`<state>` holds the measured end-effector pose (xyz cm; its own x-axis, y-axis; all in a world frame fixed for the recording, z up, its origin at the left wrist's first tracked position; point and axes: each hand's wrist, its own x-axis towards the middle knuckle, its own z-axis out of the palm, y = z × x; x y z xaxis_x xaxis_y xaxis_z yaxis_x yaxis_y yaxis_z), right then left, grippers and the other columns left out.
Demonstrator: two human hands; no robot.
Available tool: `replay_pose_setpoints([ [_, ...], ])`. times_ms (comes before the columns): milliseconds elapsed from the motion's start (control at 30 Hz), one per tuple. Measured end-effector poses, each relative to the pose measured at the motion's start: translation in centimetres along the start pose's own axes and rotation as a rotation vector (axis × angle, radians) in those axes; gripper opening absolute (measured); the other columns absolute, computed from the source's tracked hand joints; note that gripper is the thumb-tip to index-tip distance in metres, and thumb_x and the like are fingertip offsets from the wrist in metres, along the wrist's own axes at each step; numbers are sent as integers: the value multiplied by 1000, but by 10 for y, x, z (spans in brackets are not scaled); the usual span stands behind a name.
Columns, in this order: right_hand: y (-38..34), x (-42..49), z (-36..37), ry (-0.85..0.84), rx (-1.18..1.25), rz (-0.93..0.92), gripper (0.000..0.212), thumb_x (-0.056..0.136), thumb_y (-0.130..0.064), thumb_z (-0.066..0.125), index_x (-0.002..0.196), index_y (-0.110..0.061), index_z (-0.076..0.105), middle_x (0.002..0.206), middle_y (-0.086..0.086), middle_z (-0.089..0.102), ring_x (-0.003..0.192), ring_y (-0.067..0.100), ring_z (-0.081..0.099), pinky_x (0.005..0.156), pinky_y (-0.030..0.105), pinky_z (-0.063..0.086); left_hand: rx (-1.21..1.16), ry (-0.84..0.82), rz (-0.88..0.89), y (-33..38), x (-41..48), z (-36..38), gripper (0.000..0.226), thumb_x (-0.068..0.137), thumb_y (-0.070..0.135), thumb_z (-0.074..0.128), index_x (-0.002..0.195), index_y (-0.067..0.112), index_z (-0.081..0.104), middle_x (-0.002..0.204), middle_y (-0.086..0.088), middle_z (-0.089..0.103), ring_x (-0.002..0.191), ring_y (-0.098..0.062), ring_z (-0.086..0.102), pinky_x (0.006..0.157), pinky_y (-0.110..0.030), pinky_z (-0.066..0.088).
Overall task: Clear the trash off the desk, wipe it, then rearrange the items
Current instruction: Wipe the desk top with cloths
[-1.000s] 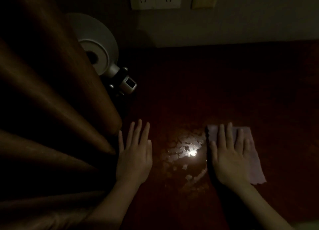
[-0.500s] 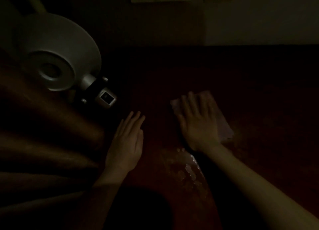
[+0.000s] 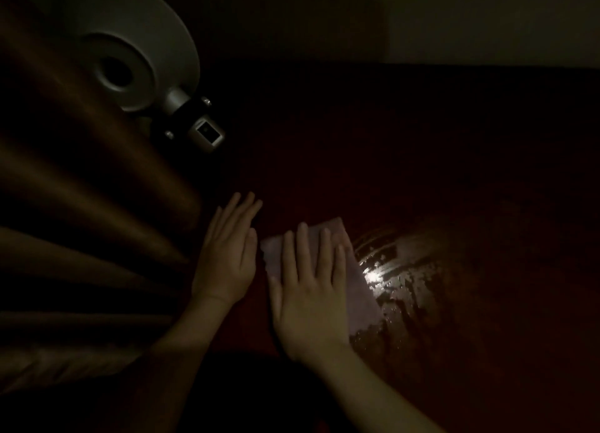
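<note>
Wiping was the step in hand, to judge by the scene: the right hand (image 3: 308,296) lay flat on a pale cloth (image 3: 358,293), fingers straight and slightly spread, pressing it onto the dark reddish table (image 3: 422,156) rather than curling round it. The left hand (image 3: 227,257) rested palm down on the table just beside the cloth's left edge, fingers straight and together, holding nothing; it looked like a brace. The cloth sat near the front of the table, left of centre, with its right edge and far corner showing past the fingers. Just beside that right edge a wet patch (image 3: 399,280) gleamed under a bright reflection, broken into streaks and beads, so the surface there seemed damp but not evenly wiped. The next move probably called for dragging the cloth to the right through that patch with steady flat pressure, then working toward the far and right parts of the table, which were too dark to judge. A grey lamp (image 3: 136,52) hung over the far left corner, and brown curtain (image 3: 81,212) folds crowded the left side close to the left hand, so strokes that way had little room. No bin, box, tray or other container showed anywhere in view, and no trash or loose items could be made out on the table; the gloom may have hidden some. The rearranging had nothing visible to act on here.
</note>
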<state>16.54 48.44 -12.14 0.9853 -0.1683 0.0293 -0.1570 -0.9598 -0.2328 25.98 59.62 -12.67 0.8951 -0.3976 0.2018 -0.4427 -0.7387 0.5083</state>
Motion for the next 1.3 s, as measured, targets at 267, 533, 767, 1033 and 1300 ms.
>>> replay_pose_setpoints([
  [267, 74, -99, -16, 77, -128, 364, 63, 98, -44, 18, 148, -5, 23, 155, 14, 17, 143, 39, 14, 113, 53, 13, 43, -58, 7, 18, -68, -13, 53, 98, 31, 18, 144, 15, 40, 149, 8, 28, 143, -6, 17, 120, -28, 1],
  [533, -16, -131, 9, 73, -47, 140, 61, 100, -44, 13, 145, -9, 34, 152, 13, 30, 142, 35, 20, 110, 49, 16, 0, -1, -37, 27, -118, -12, 56, 98, 34, 15, 143, 14, 40, 148, 8, 30, 142, -2, 14, 119, -25, 2],
  [767, 129, -176, -25, 97, -195, 345, 59, 102, -48, 9, 150, -16, 18, 157, 7, 18, 146, 27, 4, 117, 32, -11, 62, -102, 39, 68, -118, 0, 61, 95, 41, 9, 148, 21, 33, 155, 9, 25, 145, -1, 6, 119, -28, -8],
  [1033, 160, -145, -40, 70, -247, 234, 57, 102, -46, 17, 148, -14, 27, 155, 8, 26, 144, 30, 15, 116, 44, 4, 194, -45, 8, 129, -65, 61, 58, 98, 36, 9, 150, 17, 24, 158, 1, 17, 148, -14, 5, 119, -47, -1],
  [1300, 198, 12, -43, 58, -134, -32, 54, 100, -43, 24, 145, -14, 36, 152, 5, 33, 142, 30, 26, 111, 45, 14, 294, 7, -141, 156, 37, 106, 55, 99, 31, 15, 148, 10, 29, 158, -7, 20, 147, -22, 10, 118, -54, 5],
])
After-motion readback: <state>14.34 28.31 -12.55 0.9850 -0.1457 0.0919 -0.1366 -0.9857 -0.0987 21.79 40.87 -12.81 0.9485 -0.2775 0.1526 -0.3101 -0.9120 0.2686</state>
